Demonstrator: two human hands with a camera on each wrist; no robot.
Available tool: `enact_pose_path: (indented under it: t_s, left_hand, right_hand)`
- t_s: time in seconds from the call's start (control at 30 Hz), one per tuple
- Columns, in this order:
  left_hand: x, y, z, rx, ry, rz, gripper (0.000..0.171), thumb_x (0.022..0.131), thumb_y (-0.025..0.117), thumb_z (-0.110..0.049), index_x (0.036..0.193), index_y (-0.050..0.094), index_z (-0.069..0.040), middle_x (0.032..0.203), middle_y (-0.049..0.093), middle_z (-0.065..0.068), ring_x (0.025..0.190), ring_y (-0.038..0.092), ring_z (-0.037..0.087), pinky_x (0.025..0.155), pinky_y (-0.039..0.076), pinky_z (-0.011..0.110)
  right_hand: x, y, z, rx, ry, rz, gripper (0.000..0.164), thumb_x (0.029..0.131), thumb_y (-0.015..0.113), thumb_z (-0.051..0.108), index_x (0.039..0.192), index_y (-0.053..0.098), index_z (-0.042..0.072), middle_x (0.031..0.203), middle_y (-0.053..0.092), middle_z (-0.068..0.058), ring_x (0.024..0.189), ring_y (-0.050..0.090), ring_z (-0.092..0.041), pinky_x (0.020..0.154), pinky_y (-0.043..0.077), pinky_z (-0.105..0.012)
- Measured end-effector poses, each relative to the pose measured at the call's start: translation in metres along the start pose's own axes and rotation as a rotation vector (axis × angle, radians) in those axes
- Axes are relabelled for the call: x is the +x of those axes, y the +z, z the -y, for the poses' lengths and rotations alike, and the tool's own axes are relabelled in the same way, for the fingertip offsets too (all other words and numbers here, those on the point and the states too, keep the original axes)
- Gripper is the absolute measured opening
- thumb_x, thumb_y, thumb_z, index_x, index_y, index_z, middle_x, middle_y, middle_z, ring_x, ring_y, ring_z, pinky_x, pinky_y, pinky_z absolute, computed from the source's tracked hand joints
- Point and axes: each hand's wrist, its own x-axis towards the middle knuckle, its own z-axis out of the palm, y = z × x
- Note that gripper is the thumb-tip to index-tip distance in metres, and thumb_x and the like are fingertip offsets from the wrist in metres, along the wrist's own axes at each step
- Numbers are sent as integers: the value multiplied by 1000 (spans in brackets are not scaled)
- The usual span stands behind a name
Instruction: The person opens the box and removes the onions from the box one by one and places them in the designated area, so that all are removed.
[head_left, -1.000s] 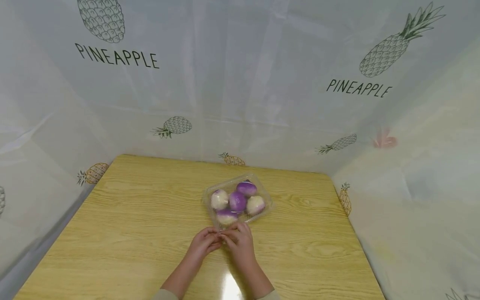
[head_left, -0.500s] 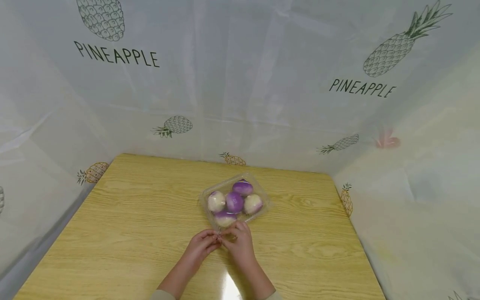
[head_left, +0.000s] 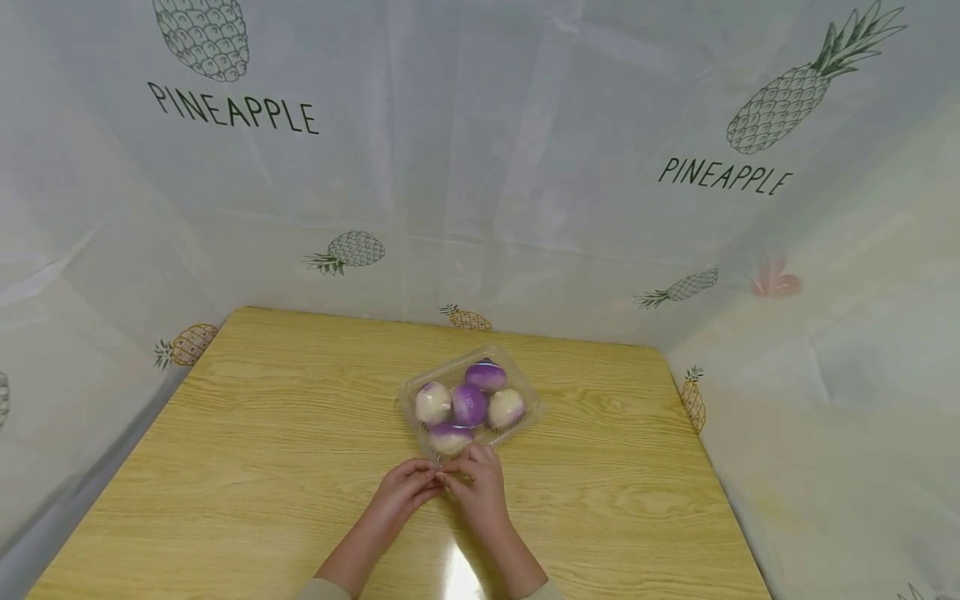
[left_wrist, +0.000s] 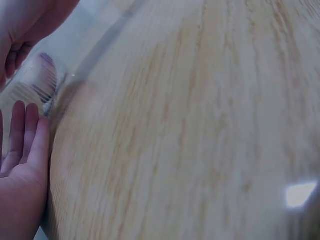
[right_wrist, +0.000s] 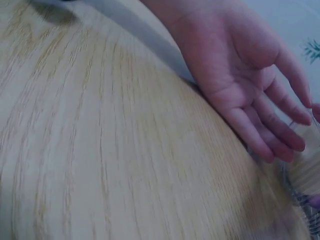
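A clear plastic box point(head_left: 517, 367) with its lid down sits on the wooden table, turned at an angle. Through the plastic I see several rounded purple-and-cream pieces point(head_left: 469, 405); their kind is not certain. At the box's near corner, my left hand point(head_left: 405, 488) pinches the edge between thumb and fingertips. My right hand point(head_left: 477, 486) pinches the same corner from the other side, its outer fingers lying against the box front. The two hands' fingertips nearly meet and hide the corner. Part of the box point(left_wrist: 37, 80) also shows at the left of the left wrist view.
The wooden table point(head_left: 285, 400) reaches back to a pale hanging sheet point(head_left: 480, 167) printed with pineapples, which also encloses both sides. A bright reflection lies on the tabletop between the forearms.
The box has shifted slightly to the left since a second ago, with the fingertips staying at its near corner. Over the last half second almost nothing has moved.
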Motion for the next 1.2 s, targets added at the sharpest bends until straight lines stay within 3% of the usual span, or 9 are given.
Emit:
enact_pose_path:
  t_s: [0.37, 0.53, 0.67, 1.2]
  left_hand:
    - [0, -1, 1, -20, 12, 13, 12, 98, 51, 4, 107, 58, 2, 106, 61, 10, 104, 63, 22, 100, 46, 37]
    - [1, -1, 3, -55, 31, -14, 18, 94, 51, 11, 111, 51, 5, 100, 64, 8, 100, 64, 20, 97, 49, 36]
    - [1, -1, 4, -60, 41, -29, 22, 91, 51, 14, 110, 51, 3, 97, 66, 6, 96, 64, 18, 95, 50, 35]
    - [-2, -3, 4, -61, 79, 22, 24, 93, 47, 14, 111, 49, -1, 100, 66, 5, 94, 64, 15, 92, 52, 33]
  right_hand:
    - [-1, 2, 1, 41, 18, 8, 11, 68, 85, 11, 72, 75, 13, 68, 45, 15, 72, 40, -5, 73, 35, -25]
    - [-2, 1, 3, 52, 41, 28, 11, 69, 85, 11, 72, 75, 14, 68, 48, 16, 73, 42, -5, 74, 37, -25]
    - [-4, 1, 4, 43, 36, 33, 11, 69, 85, 13, 72, 75, 15, 68, 49, 17, 73, 41, -4, 74, 36, -25]
    - [-7, 7, 6, 83, 19, 23, 11, 69, 85, 14, 72, 75, 17, 68, 53, 17, 71, 42, -4, 73, 34, -24]
